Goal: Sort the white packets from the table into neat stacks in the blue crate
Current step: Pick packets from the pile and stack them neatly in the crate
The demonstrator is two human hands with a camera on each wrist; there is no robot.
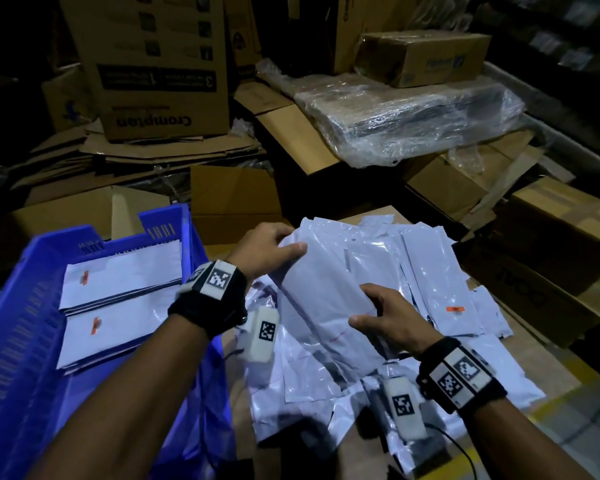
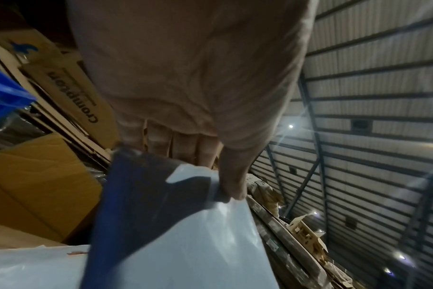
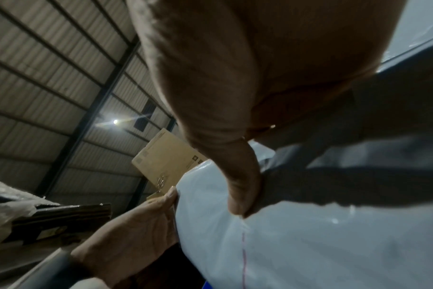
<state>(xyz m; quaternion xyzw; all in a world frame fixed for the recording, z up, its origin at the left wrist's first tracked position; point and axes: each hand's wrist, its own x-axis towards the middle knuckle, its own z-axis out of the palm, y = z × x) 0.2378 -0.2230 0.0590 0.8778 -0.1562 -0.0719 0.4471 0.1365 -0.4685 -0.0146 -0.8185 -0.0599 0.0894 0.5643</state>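
Both hands hold one white packet (image 1: 321, 282) above the loose heap of white packets (image 1: 371, 327) on the table. My left hand (image 1: 274, 247) pinches its far top corner, thumb on top. My right hand (image 1: 385, 320) grips its near edge, thumb over it. In the left wrist view the thumb and fingers clamp the white packet (image 2: 198, 234). The right wrist view shows my thumb pressed on the packet (image 3: 321, 244). The blue crate (image 1: 21, 341) stands at the left with two neat stacks of packets (image 1: 118, 299) inside.
Cardboard boxes (image 1: 160, 64) and flattened cartons pile up behind the crate. A plastic-wrapped bundle (image 1: 413, 112) lies at the back right. More brown boxes (image 1: 551, 244) line the right side. One packet in the heap bears an orange label (image 1: 455, 309).
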